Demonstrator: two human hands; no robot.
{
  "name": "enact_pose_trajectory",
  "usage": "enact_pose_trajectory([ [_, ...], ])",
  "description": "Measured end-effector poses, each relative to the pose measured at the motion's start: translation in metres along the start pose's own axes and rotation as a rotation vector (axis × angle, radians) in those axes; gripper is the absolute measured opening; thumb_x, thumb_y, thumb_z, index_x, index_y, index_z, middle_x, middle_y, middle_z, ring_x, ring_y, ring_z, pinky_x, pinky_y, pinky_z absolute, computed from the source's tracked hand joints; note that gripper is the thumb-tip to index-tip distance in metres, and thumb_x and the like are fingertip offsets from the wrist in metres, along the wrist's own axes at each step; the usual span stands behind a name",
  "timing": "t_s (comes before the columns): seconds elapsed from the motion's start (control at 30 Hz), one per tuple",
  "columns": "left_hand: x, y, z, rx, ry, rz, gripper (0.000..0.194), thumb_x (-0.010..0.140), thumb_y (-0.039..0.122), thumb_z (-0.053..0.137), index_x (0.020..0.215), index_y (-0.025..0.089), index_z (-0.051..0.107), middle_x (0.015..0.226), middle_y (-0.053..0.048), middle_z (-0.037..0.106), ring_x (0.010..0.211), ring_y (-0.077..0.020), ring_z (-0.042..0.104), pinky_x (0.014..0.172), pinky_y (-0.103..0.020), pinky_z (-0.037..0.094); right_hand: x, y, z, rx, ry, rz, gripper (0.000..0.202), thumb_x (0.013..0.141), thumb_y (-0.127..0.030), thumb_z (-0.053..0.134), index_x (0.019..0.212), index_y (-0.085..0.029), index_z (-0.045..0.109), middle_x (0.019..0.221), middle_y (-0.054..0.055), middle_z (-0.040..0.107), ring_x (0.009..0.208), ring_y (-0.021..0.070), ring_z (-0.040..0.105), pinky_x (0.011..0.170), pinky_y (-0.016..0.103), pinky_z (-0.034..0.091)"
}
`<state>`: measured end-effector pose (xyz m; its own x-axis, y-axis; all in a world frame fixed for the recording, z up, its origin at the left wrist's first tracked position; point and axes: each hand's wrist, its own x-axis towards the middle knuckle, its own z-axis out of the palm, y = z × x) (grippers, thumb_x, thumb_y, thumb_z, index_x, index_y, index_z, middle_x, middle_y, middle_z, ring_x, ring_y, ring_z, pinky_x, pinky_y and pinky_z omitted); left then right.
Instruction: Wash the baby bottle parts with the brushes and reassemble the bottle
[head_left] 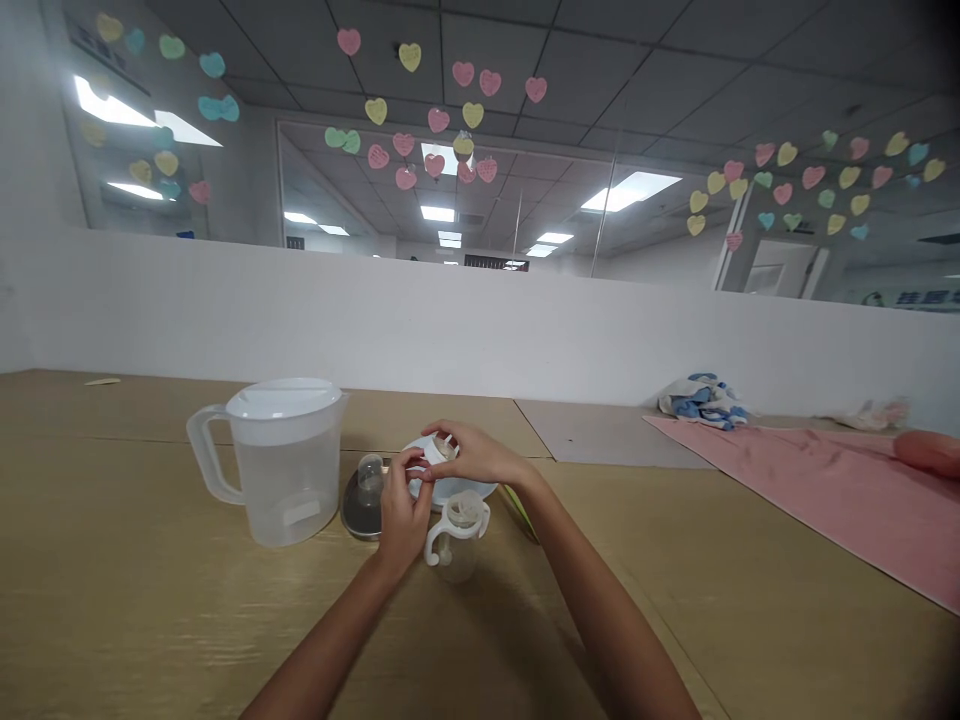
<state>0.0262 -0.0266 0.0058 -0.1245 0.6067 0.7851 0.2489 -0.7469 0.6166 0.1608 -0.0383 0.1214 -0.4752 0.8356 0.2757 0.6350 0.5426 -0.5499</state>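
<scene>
Both hands are together above a pale blue plate, their fingers curled around a small white bottle lid. My left hand pinches it from the left, while my right hand grips its upper right side. Fingers hide part of the lid, so its full shape does not show. Just in front of the hands, a clear bottle with white curved handles stands upright on the table, its top uncovered. Left of my left hand, a clear dome cap rests on a dark round dish.
A translucent lidded pitcher stands at the left. A yellow-green strip lies partly behind my right forearm. Pink cloth covers the table's right side, with a crumpled blue-and-white cloth by the white wall.
</scene>
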Motion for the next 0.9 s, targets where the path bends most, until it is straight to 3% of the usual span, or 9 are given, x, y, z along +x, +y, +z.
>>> enact_pose_trajectory([
  [0.07,-0.001,0.002,0.002,-0.024,-0.032,-0.033,0.031,0.084,0.026,0.047,0.113,0.019,0.041,0.102,-0.008,0.058,0.091,-0.0184,0.058,0.078,-0.033,0.048,0.001,-0.001,0.003,-0.055,0.057,-0.044,0.055,0.063,-0.044,0.072,0.110,-0.019,0.055,0.103,0.005,0.058,0.093,0.0180,0.053,0.077,0.029,0.043],
  [0.23,-0.001,0.006,0.002,0.026,-0.054,-0.044,0.041,0.085,0.022,0.041,0.125,0.018,0.031,0.107,-0.011,0.060,0.098,-0.0198,0.058,0.081,-0.034,0.046,0.004,-0.007,0.014,-0.180,0.142,-0.131,0.037,0.062,-0.033,0.073,0.093,-0.019,0.059,0.093,0.002,0.059,0.087,0.0162,0.054,0.075,0.028,0.040],
  [0.4,0.007,0.000,-0.005,0.150,-0.062,0.057,0.024,0.082,0.022,0.038,0.100,0.018,0.054,0.093,-0.008,0.063,0.090,-0.0215,0.058,0.077,-0.034,0.046,0.003,-0.015,0.023,-0.335,0.284,-0.147,0.035,0.065,-0.029,0.069,0.096,-0.020,0.056,0.093,0.001,0.053,0.076,0.0136,0.052,0.064,0.025,0.037],
  [0.53,0.010,-0.006,-0.010,0.200,0.006,0.158,0.017,0.080,0.019,0.039,0.081,0.018,0.056,0.080,-0.005,0.062,0.076,-0.0191,0.057,0.069,-0.030,0.046,0.000,-0.023,0.027,-0.375,0.323,-0.180,0.032,0.068,-0.027,0.065,0.098,-0.022,0.054,0.097,0.001,0.051,0.074,0.0122,0.052,0.061,0.023,0.036],
  [0.77,0.013,-0.016,-0.017,0.263,0.069,0.381,0.017,0.078,0.018,0.044,0.084,0.019,0.061,0.077,-0.003,0.063,0.073,-0.0173,0.057,0.066,-0.029,0.045,-0.013,-0.049,0.029,-0.578,0.328,-0.209,0.022,0.073,-0.012,0.054,0.093,-0.020,0.055,0.092,0.003,0.053,0.074,0.0135,0.049,0.056,0.024,0.032],
  [0.9,0.013,-0.024,-0.020,0.307,0.082,0.414,0.017,0.079,0.022,0.045,0.079,0.020,0.061,0.075,-0.004,0.063,0.070,-0.0178,0.057,0.065,-0.030,0.046,-0.018,-0.058,0.029,-0.621,0.299,-0.220,0.021,0.071,-0.013,0.057,0.090,-0.020,0.055,0.089,0.002,0.052,0.071,0.0136,0.048,0.055,0.025,0.031],
])
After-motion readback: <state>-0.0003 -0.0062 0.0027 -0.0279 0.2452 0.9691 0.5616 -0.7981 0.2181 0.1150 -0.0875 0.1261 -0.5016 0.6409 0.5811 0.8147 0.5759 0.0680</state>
